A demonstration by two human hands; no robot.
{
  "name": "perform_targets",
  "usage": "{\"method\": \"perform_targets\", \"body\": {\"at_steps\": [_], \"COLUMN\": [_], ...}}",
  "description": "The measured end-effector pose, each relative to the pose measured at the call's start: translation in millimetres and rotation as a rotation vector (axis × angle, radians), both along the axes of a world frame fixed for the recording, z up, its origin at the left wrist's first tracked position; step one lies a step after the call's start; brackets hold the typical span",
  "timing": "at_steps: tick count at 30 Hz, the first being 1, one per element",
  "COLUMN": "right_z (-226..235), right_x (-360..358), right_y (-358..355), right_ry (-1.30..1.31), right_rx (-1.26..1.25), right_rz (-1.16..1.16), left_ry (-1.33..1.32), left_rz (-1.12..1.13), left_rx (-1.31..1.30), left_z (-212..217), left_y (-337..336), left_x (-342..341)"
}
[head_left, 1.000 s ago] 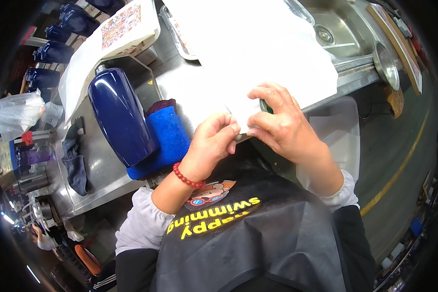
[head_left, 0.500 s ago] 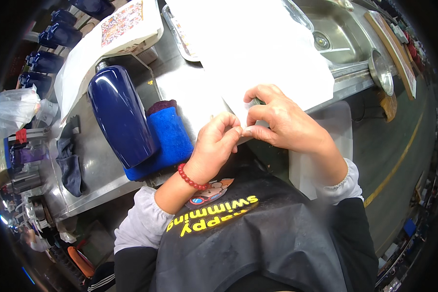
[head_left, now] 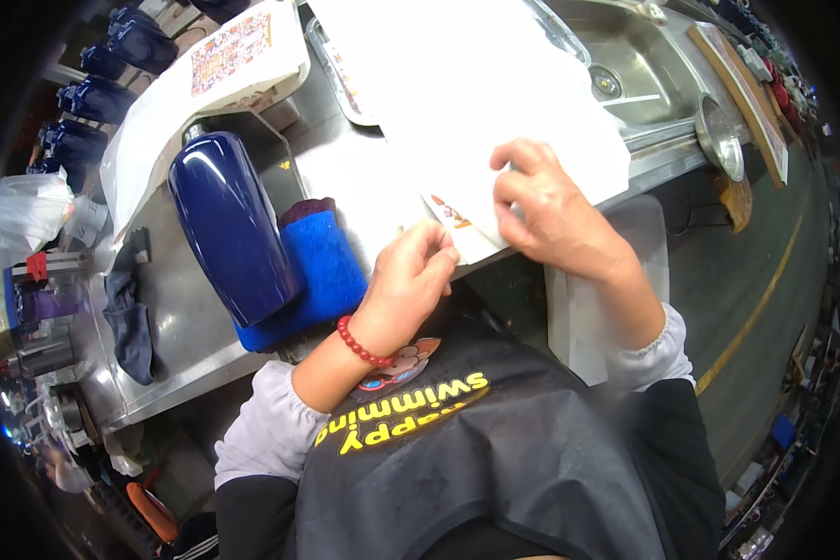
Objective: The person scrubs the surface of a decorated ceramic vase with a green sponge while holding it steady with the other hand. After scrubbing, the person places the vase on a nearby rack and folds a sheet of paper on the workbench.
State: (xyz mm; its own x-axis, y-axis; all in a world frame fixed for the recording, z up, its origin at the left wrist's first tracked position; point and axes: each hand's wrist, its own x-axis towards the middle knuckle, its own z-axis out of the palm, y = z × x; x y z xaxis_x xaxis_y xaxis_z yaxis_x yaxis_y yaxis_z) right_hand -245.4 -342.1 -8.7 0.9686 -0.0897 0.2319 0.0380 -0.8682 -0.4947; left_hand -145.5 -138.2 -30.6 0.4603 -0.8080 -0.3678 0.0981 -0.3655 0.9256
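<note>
My left hand, with a red bead bracelet on its wrist, pinches the near corner of a white sheet whose turned-up corner shows a coloured print. My right hand presses down on the same sheet just to the right, fingers curled on its near edge. The sheet lies on a steel worktop. A dark blue glossy vase lies on its side on a blue towel left of my left hand.
A steel sink sits at the far right with a round metal lid by it. More blue vases stand at the far left. Another printed sheet and a tray lie behind. A dark cloth hangs at the left.
My hands have drawn apart: the right slid right along the sheet, the left stayed at the corner, which is now peeled up showing the coloured print.
</note>
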Motion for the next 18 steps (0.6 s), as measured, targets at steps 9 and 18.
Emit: {"method": "perform_targets", "body": {"at_steps": [9,18], "right_z": [57.7,68.8], "right_x": [10.6,-30.7], "right_y": [-28.7,-54.9], "right_ry": [-0.409,-0.480], "right_rx": [-0.277,-0.297], "right_rz": [-0.111,-0.378], "left_ry": [-1.245,-1.331], "left_rz": [-0.185,-0.148], "left_rx": [-0.144,0.140], "left_z": [77.7,86.6], "left_y": [-68.9,-160.6], "left_x": [52.8,157.8]}}
